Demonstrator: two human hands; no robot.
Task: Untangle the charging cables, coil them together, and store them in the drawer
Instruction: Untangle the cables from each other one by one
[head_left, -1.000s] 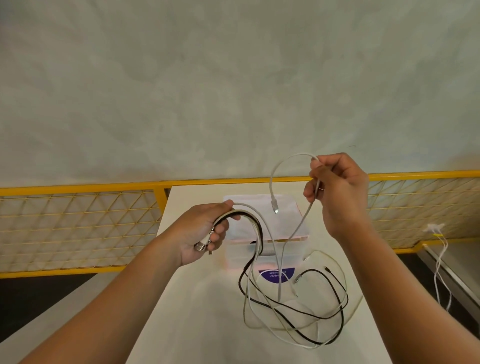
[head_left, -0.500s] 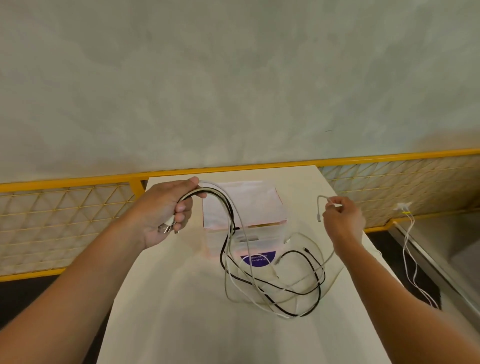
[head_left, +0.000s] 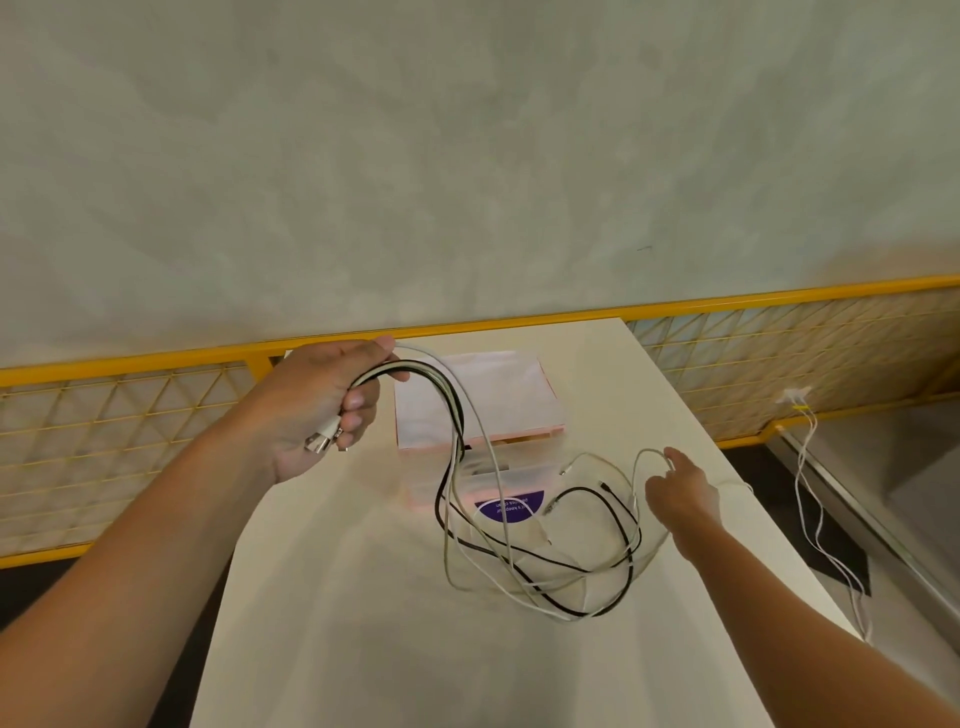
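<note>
Left hand (head_left: 322, 410) fist-clamps the bunched cables (head_left: 519, 561); right hand (head_left: 680, 493) pinches one white strand, best drawn out slowly to avoid knotting

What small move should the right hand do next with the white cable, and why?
Probably draw the white cable that the right hand pinches up toward the left hand, starting a loop: the left hand grips the plug ends, while the cables' lengths lie crossed on the table.

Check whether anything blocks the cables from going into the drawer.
Nothing separate does. The drawer is pulled open, but the cables are loose and uncoiled, draped across its front, one end bunched in the left hand.
</note>
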